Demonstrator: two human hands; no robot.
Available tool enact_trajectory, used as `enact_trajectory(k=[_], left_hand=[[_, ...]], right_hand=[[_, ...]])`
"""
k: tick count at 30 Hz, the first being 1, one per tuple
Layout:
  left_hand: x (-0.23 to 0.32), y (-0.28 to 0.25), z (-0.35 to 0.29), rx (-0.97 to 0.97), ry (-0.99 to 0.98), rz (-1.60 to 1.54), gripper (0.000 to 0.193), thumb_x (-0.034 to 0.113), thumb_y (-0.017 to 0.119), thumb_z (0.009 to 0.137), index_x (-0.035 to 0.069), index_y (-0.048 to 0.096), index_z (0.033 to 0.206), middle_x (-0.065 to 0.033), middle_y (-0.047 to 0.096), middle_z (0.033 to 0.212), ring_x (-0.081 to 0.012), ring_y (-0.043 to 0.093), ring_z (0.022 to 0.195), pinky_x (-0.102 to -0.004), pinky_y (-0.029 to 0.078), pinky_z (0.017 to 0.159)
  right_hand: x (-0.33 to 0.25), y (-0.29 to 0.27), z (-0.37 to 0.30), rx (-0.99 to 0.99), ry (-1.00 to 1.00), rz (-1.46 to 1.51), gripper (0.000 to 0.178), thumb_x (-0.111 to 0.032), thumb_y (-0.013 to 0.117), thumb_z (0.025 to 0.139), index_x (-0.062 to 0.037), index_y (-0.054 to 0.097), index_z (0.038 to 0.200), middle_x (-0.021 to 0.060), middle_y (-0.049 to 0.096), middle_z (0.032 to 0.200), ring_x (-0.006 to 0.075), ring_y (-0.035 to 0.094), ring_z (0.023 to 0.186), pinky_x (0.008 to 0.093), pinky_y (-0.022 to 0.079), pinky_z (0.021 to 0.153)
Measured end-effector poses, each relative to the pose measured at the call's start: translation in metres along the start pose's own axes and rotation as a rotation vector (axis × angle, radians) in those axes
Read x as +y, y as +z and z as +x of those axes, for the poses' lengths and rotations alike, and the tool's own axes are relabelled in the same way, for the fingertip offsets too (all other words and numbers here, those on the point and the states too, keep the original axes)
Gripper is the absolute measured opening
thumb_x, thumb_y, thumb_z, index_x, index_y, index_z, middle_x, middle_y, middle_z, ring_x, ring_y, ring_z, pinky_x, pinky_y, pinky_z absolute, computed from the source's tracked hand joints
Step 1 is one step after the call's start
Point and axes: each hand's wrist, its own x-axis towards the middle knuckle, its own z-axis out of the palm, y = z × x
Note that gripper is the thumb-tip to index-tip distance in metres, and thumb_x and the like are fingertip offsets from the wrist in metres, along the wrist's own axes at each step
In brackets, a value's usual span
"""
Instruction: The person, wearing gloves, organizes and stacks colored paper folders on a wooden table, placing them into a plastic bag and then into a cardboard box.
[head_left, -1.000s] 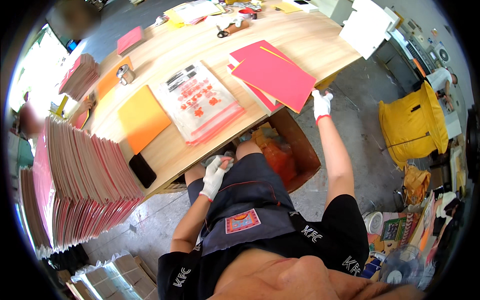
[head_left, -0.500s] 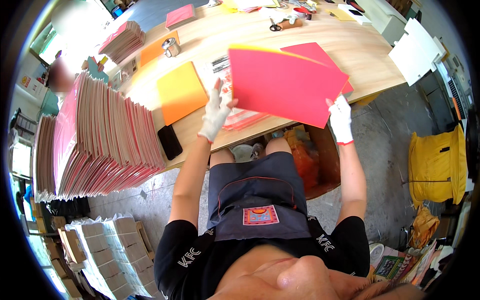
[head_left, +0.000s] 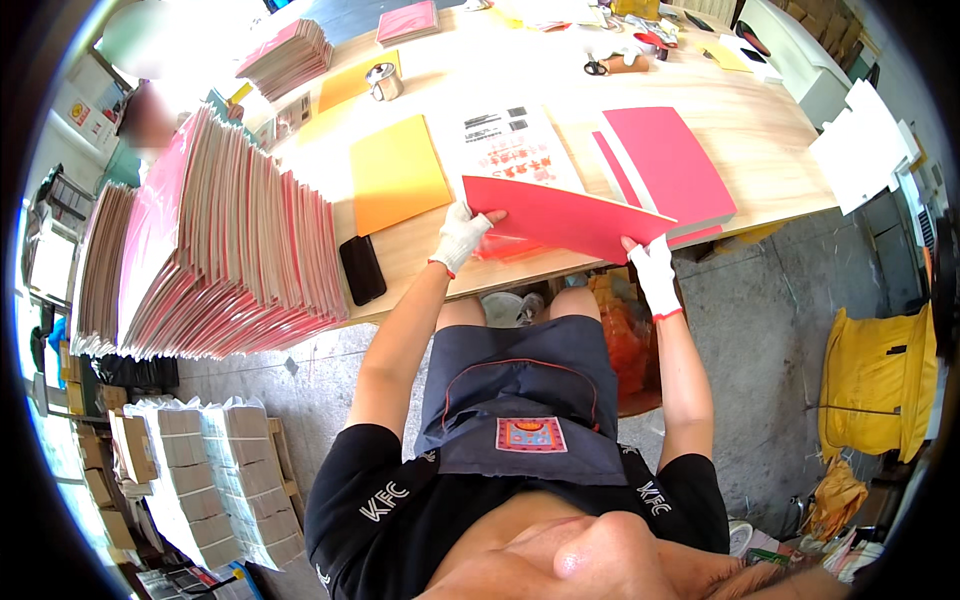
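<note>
A red sheet of card [head_left: 565, 218] is held tilted over the front edge of the table, its long upper edge showing pale. My left hand [head_left: 462, 238], in a white fingerless-tipped glove, grips its left end between thumb and fingers. On the other end, my right hand [head_left: 653, 272] pinches the lower right corner, gloved the same way. Behind the card lies a white printed sheet [head_left: 510, 140] with red and black marks. To its right rests a stack of pinkish-red card [head_left: 672, 160]. An orange-yellow sheet [head_left: 400, 172] lies flat to the left.
A tall pile of pink-covered bundles [head_left: 230, 250] stands at the table's left, beside a black phone [head_left: 362, 270]. Farther back are a metal cup [head_left: 383, 82], scissors [head_left: 597, 68] and another pink stack [head_left: 287, 58]. A yellow bundle [head_left: 875, 385] stands on the floor at right.
Both hands have lowered the red card toward the table's front edge and tipped it more upright. The printed sheet and the pinkish-red stack behind it now show more fully.
</note>
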Motion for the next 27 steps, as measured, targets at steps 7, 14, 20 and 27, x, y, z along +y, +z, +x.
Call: enact_trajectory(k=[7, 14, 20, 27], left_hand=[[0.036, 0.032, -0.005, -0.022, 0.115, 0.739, 0.034, 0.025, 0.060, 0.086, 0.005, 0.054, 0.113, -0.0166, 0.062, 0.100, -0.0262, 0.060, 0.095, -0.0379, 0.047, 0.083], [-0.024, 0.031, -0.003, -0.133, 0.315, 1.437, 0.041, 0.018, 0.067, 0.071, 0.012, 0.055, 0.111, -0.0134, 0.058, 0.103, -0.0326, 0.054, 0.102, -0.0427, 0.045, 0.088], [-0.025, 0.014, 0.001, -0.137, 0.346, 1.264, 0.032, 0.014, 0.064, 0.072, 0.011, 0.058, 0.103, -0.0125, 0.058, 0.102, -0.0319, 0.053, 0.101, -0.0419, 0.046, 0.085], [-0.025, 0.012, -0.003, -0.146, 0.437, 1.318, 0.024, 0.013, 0.061, 0.074, 0.009, 0.058, 0.098, -0.0109, 0.059, 0.098, -0.0292, 0.055, 0.100, -0.0404, 0.048, 0.080]], right_hand=[[-0.006, -0.083, -0.051, -0.268, 0.241, 0.148, 0.042, -0.012, 0.056, 0.089, 0.0020, 0.050, 0.128, 0.0080, 0.062, 0.116, 0.0190, 0.059, 0.099, 0.0342, 0.047, 0.086], [0.001, -0.116, -0.098, -0.340, 0.679, 0.737, 0.048, -0.017, 0.060, 0.086, -0.0006, 0.045, 0.129, 0.0077, 0.062, 0.110, 0.0110, 0.063, 0.078, 0.0218, 0.051, 0.060], [-0.003, -0.098, -0.116, -0.234, 0.711, 0.805, 0.041, -0.019, 0.063, 0.085, -0.0017, 0.050, 0.120, -0.0004, 0.063, 0.085, 0.0011, 0.048, 0.047, 0.0153, 0.036, 0.038], [-0.007, -0.094, -0.121, -0.226, 0.718, 0.776, 0.039, -0.020, 0.062, 0.086, -0.0030, 0.051, 0.119, -0.0012, 0.062, 0.083, 0.0008, 0.046, 0.044, 0.0148, 0.034, 0.037]])
